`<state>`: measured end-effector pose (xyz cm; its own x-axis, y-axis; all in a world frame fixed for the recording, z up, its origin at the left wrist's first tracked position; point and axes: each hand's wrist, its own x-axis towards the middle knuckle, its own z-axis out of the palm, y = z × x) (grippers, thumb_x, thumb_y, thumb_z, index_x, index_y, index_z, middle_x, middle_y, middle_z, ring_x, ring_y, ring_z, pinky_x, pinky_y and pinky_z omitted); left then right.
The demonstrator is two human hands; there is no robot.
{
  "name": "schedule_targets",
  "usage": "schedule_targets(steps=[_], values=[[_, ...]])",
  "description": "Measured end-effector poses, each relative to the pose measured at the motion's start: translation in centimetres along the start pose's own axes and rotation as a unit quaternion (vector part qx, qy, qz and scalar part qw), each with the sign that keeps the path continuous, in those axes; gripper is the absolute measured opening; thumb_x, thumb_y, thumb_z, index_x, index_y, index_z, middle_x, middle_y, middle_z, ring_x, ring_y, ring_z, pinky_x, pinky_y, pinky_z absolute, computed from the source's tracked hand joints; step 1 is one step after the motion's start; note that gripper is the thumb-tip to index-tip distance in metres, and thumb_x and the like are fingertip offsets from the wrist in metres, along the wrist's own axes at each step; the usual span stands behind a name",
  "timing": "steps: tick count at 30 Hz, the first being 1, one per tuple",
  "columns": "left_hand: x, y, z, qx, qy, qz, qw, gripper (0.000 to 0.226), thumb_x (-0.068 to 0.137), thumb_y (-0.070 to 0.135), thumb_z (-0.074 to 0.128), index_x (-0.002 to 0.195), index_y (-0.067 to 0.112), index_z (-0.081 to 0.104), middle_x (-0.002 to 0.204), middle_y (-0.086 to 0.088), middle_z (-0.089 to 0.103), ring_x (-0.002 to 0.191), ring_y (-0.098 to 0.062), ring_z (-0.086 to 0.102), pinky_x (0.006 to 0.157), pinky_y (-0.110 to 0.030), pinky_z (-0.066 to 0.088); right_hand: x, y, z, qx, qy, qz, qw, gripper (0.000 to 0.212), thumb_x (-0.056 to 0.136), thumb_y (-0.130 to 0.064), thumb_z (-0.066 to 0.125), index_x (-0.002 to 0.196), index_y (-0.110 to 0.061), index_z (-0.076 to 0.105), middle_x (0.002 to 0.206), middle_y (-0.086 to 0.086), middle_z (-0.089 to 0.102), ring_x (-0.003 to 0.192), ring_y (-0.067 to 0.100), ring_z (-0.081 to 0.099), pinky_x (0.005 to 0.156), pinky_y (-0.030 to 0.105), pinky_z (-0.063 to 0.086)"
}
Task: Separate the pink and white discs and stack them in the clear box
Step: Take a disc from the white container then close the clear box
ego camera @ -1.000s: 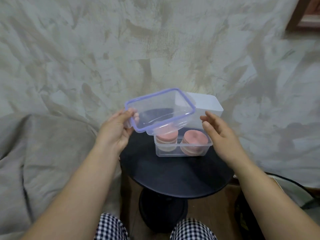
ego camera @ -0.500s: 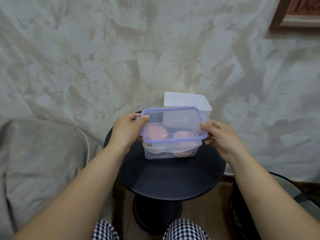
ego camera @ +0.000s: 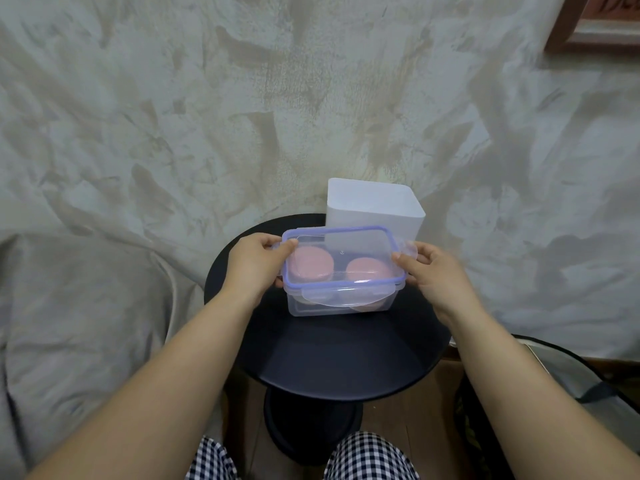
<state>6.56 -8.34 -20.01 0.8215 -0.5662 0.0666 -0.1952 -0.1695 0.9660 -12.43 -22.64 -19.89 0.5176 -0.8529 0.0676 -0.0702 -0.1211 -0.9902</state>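
Left grip [ego camera: 254, 268], right grip [ego camera: 433, 275] pinch lid [ego camera: 341, 254] ends; lid flat on clear box [ego camera: 339, 304], long way between both grips.

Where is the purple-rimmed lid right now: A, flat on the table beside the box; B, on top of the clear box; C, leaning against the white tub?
B: the lid sits on the clear box, left hand and right hand holding its ends, pink discs showing through it.

A home is suggested: a round black side table [ego camera: 329, 358] is seen before a textured plaster wall [ego camera: 242, 98], draped grey fabric [ego camera: 86, 306] at left, a wooden picture frame [ego camera: 568, 36] at upper right.
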Motion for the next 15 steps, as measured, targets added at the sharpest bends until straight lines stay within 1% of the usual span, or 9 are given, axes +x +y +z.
schedule_targets(steps=[4, 6, 8, 9, 12, 15], values=[[0.16, -0.25, -0.04, 0.005, -0.006, -0.005, 1.0, 0.019, 0.086, 0.025, 0.066, 0.089, 0.007, 0.068, 0.071, -0.008, 0.066, 0.043, -0.015, 0.053, 0.044, -0.025, 0.045, -0.2, 0.12, 0.21, 0.011, 0.009, 0.002, 1.0, 0.021, 0.083, -0.009, 0.066, 0.081, -0.029, 0.06, 0.084, -0.01, 0.068, 0.077, 0.005, 0.066, 0.076, 0.024, 0.053], [0.25, -0.39, -0.05, 0.01, -0.01, -0.006, 1.0, 0.02, 0.086, 0.026, 0.066, 0.089, 0.007, 0.068, 0.068, -0.006, 0.065, 0.038, -0.011, 0.051, 0.042, -0.024, 0.044, -0.13, 0.23, 0.23, 0.016, 0.014, 0.006, 1.0, 0.02, 0.083, -0.008, 0.066, 0.083, -0.027, 0.06, 0.083, -0.011, 0.067, 0.073, 0.002, 0.065, 0.073, 0.02, 0.054], [0.3, -0.52, -0.06, 0.011, -0.012, -0.006, 1.0, 0.02, 0.086, 0.027, 0.066, 0.09, 0.007, 0.068, 0.068, -0.005, 0.065, 0.038, -0.01, 0.052, 0.042, -0.023, 0.044, -0.16, 0.2, 0.25, 0.023, 0.018, 0.014, 0.999, 0.019, 0.082, -0.008, 0.067, 0.091, -0.021, 0.059, 0.085, -0.01, 0.066, 0.075, 0.004, 0.065, 0.074, 0.02, 0.054], [0.31, -0.57, -0.08, 0.012, -0.012, -0.007, 1.0, 0.021, 0.086, 0.027, 0.065, 0.091, 0.007, 0.068, 0.068, -0.005, 0.066, 0.04, -0.011, 0.052, 0.043, -0.024, 0.045, -0.14, 0.25, 0.25, 0.025, 0.021, 0.016, 0.999, 0.022, 0.082, -0.008, 0.068, 0.097, -0.02, 0.057, 0.085, -0.009, 0.065, 0.078, 0.005, 0.064, 0.076, 0.021, 0.054], [0.34, -0.74, -0.05, 0.013, -0.012, -0.006, 1.0, 0.023, 0.086, 0.028, 0.065, 0.095, 0.007, 0.068, 0.07, -0.005, 0.066, 0.04, -0.013, 0.053, 0.044, -0.024, 0.045, -0.21, 0.31, 0.31, 0.031, 0.03, 0.022, 0.999, 0.029, 0.081, -0.008, 0.069, 0.104, -0.02, 0.054, 0.087, -0.009, 0.064, 0.08, 0.006, 0.063, 0.079, 0.024, 0.051], [0.33, -0.84, -0.01, 0.007, -0.014, -0.003, 1.0, 0.025, 0.086, 0.027, 0.065, 0.101, 0.008, 0.068, 0.072, -0.005, 0.067, 0.04, -0.011, 0.052, 0.043, -0.023, 0.044, -0.11, 0.41, 0.4, 0.034, 0.037, 0.033, 0.998, 0.042, 0.08, -0.009, 0.07, 0.119, -0.011, 0.055, 0.099, 0.0, 0.065, 0.085, 0.011, 0.064, 0.08, 0.026, 0.052]])
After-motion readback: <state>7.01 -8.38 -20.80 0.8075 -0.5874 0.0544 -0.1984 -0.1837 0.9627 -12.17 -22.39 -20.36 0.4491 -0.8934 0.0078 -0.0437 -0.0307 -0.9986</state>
